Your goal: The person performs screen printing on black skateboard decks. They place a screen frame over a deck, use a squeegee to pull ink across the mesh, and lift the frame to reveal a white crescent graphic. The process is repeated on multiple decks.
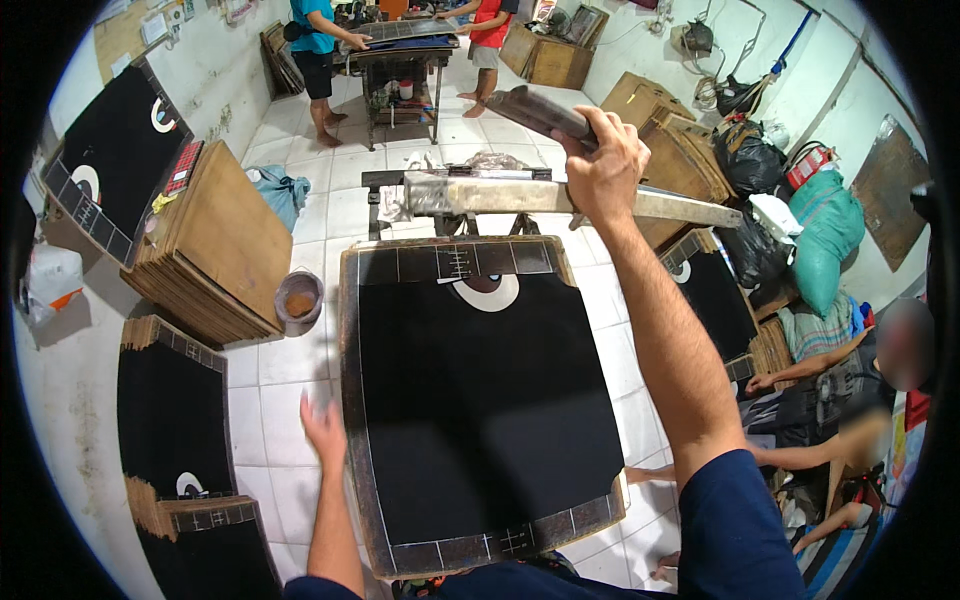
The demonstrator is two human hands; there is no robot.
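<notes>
My right hand (606, 168) is raised over the far edge of the board, its fingers wrapped round a dark flat bar that looks like a squeegee (540, 112). Just behind that hand runs a pale, worn frame edge (500, 194); whether the hand touches it I cannot tell. Before me lies a board with black fabric (480, 400) spread on it, a white ring print near its far edge and ruled marks along both ends. Beside the board's left edge my left hand (323, 430) hangs with fingers apart, slightly blurred, holding nothing.
Stacked boards with black fabric (175, 410) stand at left, near a wooden stack (215, 240) and a small bucket (299, 297). Two people handle a panel at a far table (400, 60). At right are bags (828, 235), more boards (708, 300) and seated people.
</notes>
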